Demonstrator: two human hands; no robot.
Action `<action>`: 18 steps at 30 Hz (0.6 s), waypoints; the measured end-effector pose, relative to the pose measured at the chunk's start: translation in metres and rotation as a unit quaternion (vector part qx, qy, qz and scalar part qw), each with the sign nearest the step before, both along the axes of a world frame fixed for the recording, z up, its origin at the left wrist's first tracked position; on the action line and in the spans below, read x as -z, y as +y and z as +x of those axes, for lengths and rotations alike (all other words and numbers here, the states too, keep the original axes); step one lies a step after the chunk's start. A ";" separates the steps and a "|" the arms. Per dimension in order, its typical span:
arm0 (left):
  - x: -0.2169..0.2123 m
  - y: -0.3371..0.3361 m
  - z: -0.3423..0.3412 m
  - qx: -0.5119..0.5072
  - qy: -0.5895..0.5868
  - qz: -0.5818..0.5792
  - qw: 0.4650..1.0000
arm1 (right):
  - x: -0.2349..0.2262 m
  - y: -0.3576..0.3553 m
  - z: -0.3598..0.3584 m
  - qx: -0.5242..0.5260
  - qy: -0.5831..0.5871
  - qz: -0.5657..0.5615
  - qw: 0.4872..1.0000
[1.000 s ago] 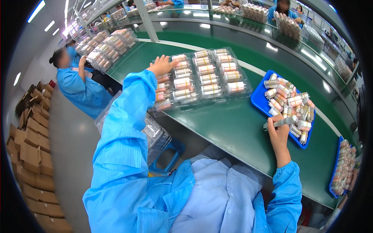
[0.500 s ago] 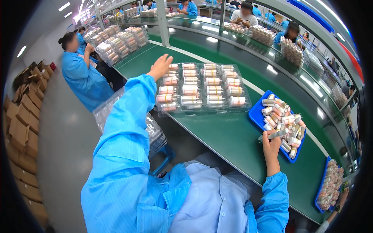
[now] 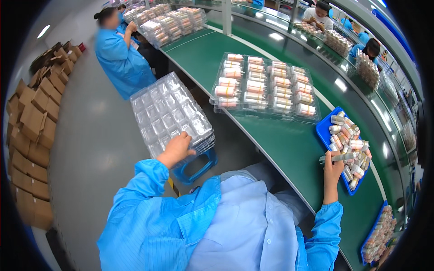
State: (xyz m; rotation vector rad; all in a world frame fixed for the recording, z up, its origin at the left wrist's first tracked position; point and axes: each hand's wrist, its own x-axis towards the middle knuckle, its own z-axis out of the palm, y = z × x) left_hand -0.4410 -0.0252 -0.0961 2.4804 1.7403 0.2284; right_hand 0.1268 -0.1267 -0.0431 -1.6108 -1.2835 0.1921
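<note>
My left hand (image 3: 176, 150) rests at the near edge of a stack of clear plastic blister trays (image 3: 169, 113), fingers apart and touching the top tray. The top tray's compartments hold nothing. In my right hand (image 3: 333, 174), a slim grey pen-like stick (image 3: 341, 157) is pinched between thumb and fingers, above the near side of a blue bin (image 3: 323, 131). Loose white-and-pink cylinders (image 3: 357, 144) fill that bin. A clear tray (image 3: 266, 113) on the green work surface holds rows of similar cylinders with yellow bands.
A blue stool (image 3: 199, 168) stands under the tray stack. Further along the green bench (image 3: 271, 140) are filled trays (image 3: 174, 25), with a co-worker in blue (image 3: 120, 58) beside them. Another blue bin (image 3: 379, 235) sits at lower right. Cardboard boxes (image 3: 38, 122) line the left.
My left hand has left the filled tray's far-left corner and come down to the tray stack. The view has turned left. My right hand stays by the bin, still holding the stick.
</note>
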 end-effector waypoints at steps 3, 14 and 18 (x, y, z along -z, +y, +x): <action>0.025 0.004 -0.003 -0.019 -0.092 0.068 0.993 | 0.004 0.003 0.009 0.012 0.010 0.002 1.000; -0.015 0.020 -0.014 0.009 -0.133 0.075 0.988 | -0.001 -0.001 0.003 0.010 0.011 0.013 1.000; -0.021 0.019 -0.018 -0.014 -0.185 0.052 0.981 | -0.014 -0.006 -0.019 -0.021 -0.016 0.034 0.999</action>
